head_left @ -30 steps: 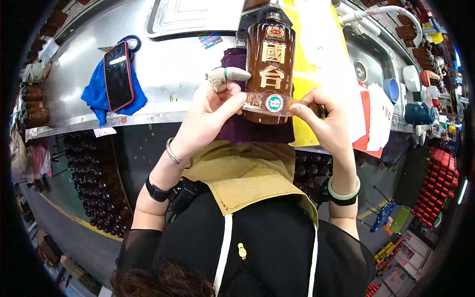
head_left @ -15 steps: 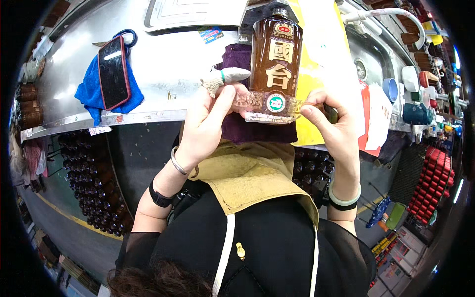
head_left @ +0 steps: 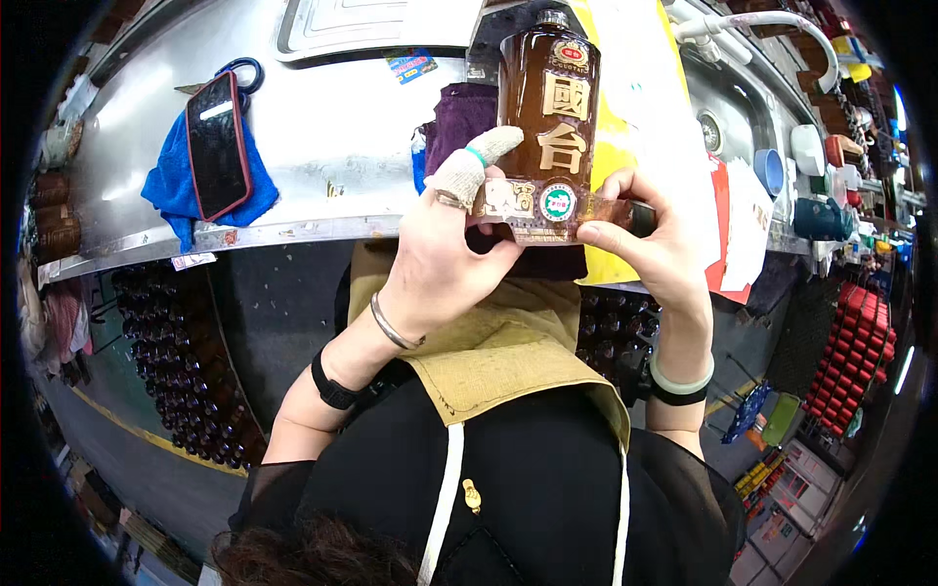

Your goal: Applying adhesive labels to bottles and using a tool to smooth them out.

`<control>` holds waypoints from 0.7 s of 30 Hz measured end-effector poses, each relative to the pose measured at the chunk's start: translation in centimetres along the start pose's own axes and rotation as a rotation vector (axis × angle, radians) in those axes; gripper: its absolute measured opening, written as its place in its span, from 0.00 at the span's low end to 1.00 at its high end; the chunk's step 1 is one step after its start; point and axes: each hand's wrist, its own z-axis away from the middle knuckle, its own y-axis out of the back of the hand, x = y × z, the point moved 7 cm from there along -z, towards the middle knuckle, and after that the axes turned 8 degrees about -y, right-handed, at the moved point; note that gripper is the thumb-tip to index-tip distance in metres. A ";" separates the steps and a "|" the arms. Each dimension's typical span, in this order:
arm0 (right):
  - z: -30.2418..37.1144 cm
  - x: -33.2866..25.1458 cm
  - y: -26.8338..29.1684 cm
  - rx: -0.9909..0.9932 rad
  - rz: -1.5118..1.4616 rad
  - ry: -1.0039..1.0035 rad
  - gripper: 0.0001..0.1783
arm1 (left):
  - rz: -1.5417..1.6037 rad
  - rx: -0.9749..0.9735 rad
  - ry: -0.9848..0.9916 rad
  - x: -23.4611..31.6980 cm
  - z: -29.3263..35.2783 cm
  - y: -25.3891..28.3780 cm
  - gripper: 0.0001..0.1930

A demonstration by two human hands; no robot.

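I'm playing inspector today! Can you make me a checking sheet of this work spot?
Surface: shiny metal bench, scuffed.
Job's things: brown bottle with gold emblems, upright; clear strip across its base.
Clutter: phone on blue cloth; purple cloth; yellow sheet; metal tray.
Hands: left hand, cloth cot on one finger, and right hand both grip the bottle's base.
Cables: nothing seen.
Surroundings: crates of dark bottles below; red caps at right.

Bright, even light — glare on the steel counter [head_left: 352, 166], fisheye-bent edges.
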 end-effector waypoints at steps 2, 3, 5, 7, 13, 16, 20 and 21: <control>-0.1 0.3 -0.1 -0.018 -0.025 -0.052 0.16 | 0.009 0.000 0.018 -0.2 -0.1 0.3 0.40; 0.0 0.2 0.0 -0.007 0.002 -0.034 0.17 | 0.018 -0.004 0.053 -0.9 0.1 0.5 0.41; 0.1 -0.1 -0.2 0.018 0.053 0.006 0.18 | -0.009 -0.055 0.044 -1.8 0.4 0.7 0.45; 0.6 -0.9 -0.1 0.108 0.240 0.046 0.17 | 0.130 -0.107 0.061 -1.4 0.2 0.8 0.49; 0.5 -0.6 -0.1 0.073 0.158 0.006 0.14 | 0.656 -0.078 0.357 -1.4 0.2 1.2 0.43; 0.4 -0.2 -0.2 0.064 0.130 -0.023 0.12 | 0.523 -0.074 0.313 -1.7 0.1 1.0 0.33; -0.5 0.7 -0.1 -0.038 0.088 0.010 0.10 | 0.461 -0.049 0.284 -1.3 0.0 0.4 0.32; -0.8 1.1 -0.1 -0.074 0.021 0.028 0.09 | 0.430 -0.046 0.267 -1.1 0.0 0.3 0.32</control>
